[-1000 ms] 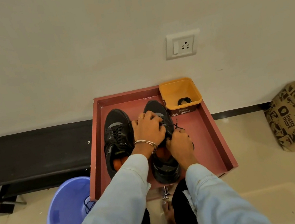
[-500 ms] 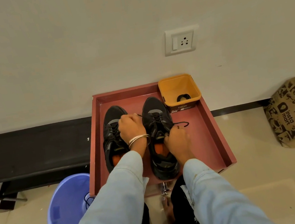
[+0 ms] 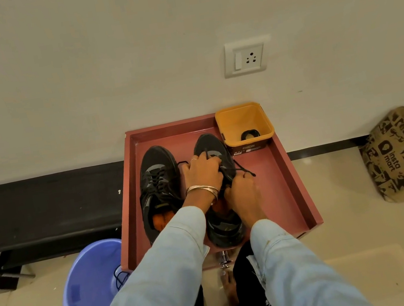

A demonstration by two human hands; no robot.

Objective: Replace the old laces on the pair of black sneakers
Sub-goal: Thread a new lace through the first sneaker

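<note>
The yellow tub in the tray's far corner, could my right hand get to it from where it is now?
Probably yes. The right hand pinches the lace just short of the yellow tub, with bare tray between; it must release the lace first.

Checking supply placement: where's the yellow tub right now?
Head view: the yellow tub sits in the far right corner of the red tray, against the wall below the wall socket, just beyond the right sneaker's toe.

Two black sneakers stand side by side, toes far: the left sneaker (image 3: 159,184) fully laced, the right sneaker (image 3: 224,218) with a black lace (image 3: 245,171) trailing right, perhaps half-threaded.
</note>
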